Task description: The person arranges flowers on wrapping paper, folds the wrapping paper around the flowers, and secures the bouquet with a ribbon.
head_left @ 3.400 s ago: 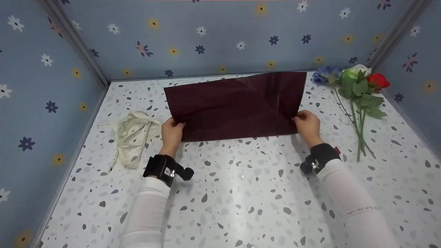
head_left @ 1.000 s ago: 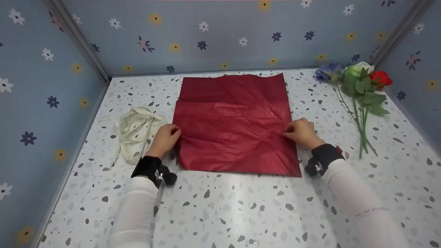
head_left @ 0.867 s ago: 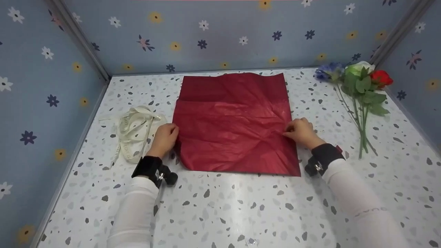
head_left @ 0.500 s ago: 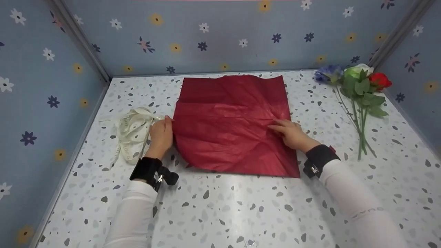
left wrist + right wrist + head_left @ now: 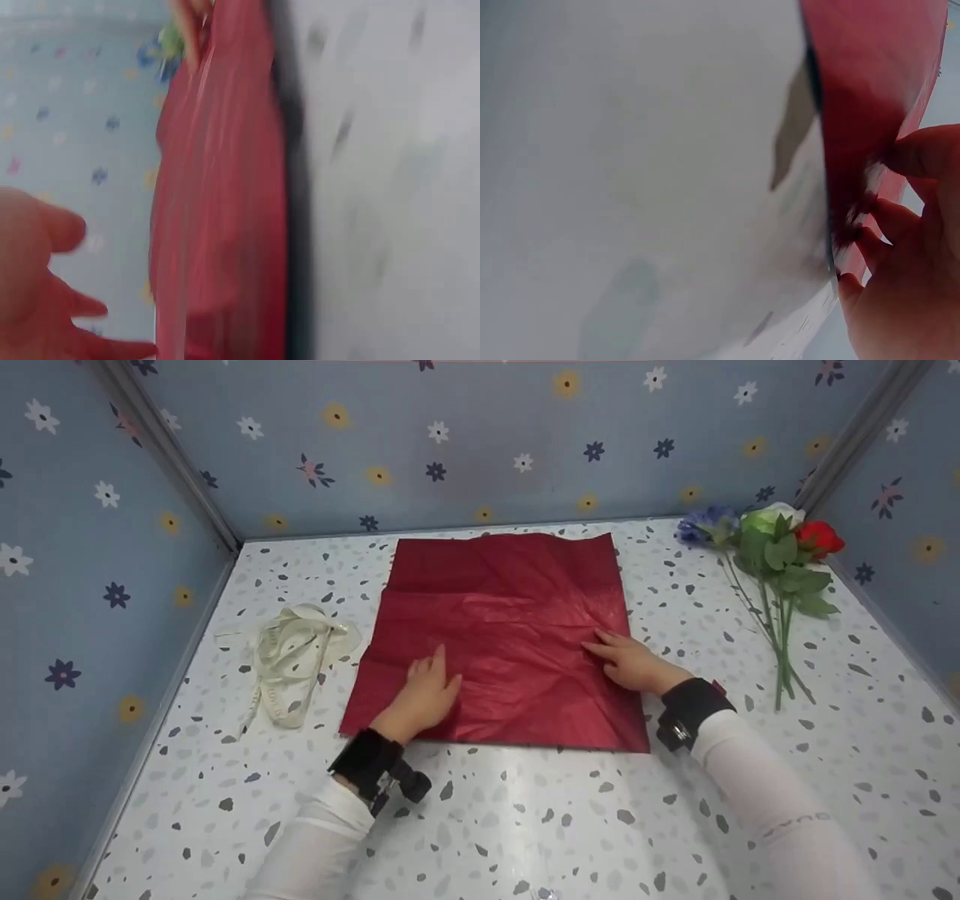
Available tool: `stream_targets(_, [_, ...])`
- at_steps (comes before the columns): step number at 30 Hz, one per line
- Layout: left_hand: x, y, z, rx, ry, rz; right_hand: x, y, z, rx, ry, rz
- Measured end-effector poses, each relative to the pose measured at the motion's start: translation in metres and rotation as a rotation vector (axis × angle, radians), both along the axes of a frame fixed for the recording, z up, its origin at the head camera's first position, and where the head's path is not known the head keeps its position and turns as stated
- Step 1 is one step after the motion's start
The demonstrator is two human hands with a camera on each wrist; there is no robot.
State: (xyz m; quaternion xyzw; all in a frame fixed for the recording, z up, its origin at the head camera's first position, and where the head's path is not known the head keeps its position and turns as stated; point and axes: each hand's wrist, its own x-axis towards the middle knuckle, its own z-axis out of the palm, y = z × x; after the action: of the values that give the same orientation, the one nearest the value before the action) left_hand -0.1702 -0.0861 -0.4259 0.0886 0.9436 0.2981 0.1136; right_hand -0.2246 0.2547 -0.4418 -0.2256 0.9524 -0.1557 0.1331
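Observation:
A creased dark red sheet of wrapping paper (image 5: 502, 592) lies spread on the speckled white table, its near edge slightly raised in the left wrist view. Over its lower left part is my left hand (image 5: 426, 697), fingers extended; in the left wrist view that hand (image 5: 45, 292) looks blurred and its contact with the paper cannot be told. At the sheet's right side my right hand (image 5: 630, 660) rests on the paper with its fingers spread. The right wrist view shows that hand's fingertips (image 5: 889, 217) touching the sheet near its edge.
A loose heap of cream ribbon (image 5: 292, 660) lies left of the paper. Artificial flowers (image 5: 780, 547), blue, white-green and red with green stems, lie at the right. Flower-patterned panels (image 5: 480, 442) enclose the table (image 5: 525, 817) at the back and sides.
The paper, earlier folded up with its dark side showing, was laid flat. My left hand left its left edge and moved right over it; the lower left corner now lies flatter. My right hand let go its edge.

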Motion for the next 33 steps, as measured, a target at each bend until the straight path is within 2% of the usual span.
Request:
stream_targets(3, [0.014,0.016,-0.004,-0.089,-0.107,-0.026,0.0,-0.001,-0.001,0.001,-0.011,-0.007])
stream_targets(6, [0.022,0.026,-0.007,-0.214,-0.185,-0.038,0.0,0.0,-0.001,0.004,-0.01,-0.011])
stream_targets(9, [0.025,0.031,-0.012,-0.3,-0.188,-0.055,-0.001,-0.001,-0.001,0.011,-0.005,-0.008])
stream_targets(12, [0.026,0.033,-0.015,-0.34,-0.174,-0.066,-0.001,-0.001,0.0,0.021,0.011,-0.005])
stream_targets(18, [0.027,0.034,-0.014,-0.37,-0.165,-0.078,0.001,-0.004,0.0,0.025,0.06,-0.038])
stream_targets(25, [0.025,0.025,-0.014,-0.343,-0.136,-0.099,-0.001,-0.004,-0.001,-0.048,0.122,-0.108])
stream_targets(33, [0.018,0.013,-0.015,-0.301,-0.153,-0.126,0.001,-0.003,0.0,-0.046,0.113,-0.094])
